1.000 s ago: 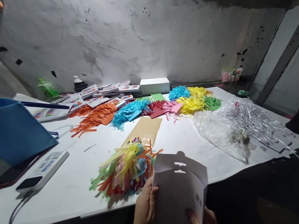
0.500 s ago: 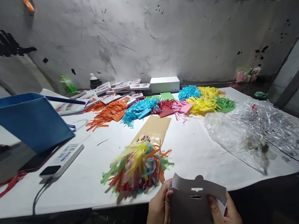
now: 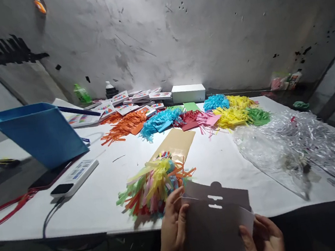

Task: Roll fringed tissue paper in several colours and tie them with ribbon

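Both hands grip a folded white card sleeve (image 3: 218,222) at the near bench (image 3: 73,209) edge, left hand (image 3: 173,234) fingers pinching its left side, right hand (image 3: 264,240) fingers curled around its right edge, multicoloured paper-strip bundle (image 3: 153,183) just beyond the left fingers.

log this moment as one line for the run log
left hand: holds white card sleeve | right hand: holds sleeve's right edge | nearest: mixed paper strips | surface: white table
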